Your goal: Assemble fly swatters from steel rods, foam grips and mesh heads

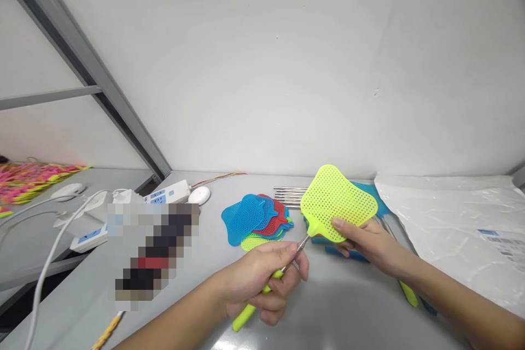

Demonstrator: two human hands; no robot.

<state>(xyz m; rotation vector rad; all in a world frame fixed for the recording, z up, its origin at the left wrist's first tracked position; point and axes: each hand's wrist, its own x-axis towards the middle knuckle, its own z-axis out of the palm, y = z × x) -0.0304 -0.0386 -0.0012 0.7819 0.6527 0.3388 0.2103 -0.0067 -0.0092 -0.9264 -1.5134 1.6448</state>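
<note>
A yellow-green fly swatter (328, 202) is tilted up in front of me, its perforated head joined to a metal rod. My left hand (273, 281) is wrapped round the rod and the yellow-green grip. With the thumb on its face, my right hand (365, 238) pinches the lower right edge of the head; the fingers behind it are partly hidden. Left of the head lies a pile of loose swatter heads (250, 219) in blue, red and green. Several metal rods (289, 197) lie behind, partly covered by the yellow-green head.
Swatters with blue and yellow-green handles (408, 292) lie under my right arm. A white plastic bag (451, 224) spreads at the right. White power strips (168, 194), a round white device (199, 195) and cables are on the left, beside a pixelated patch. A wall rises behind.
</note>
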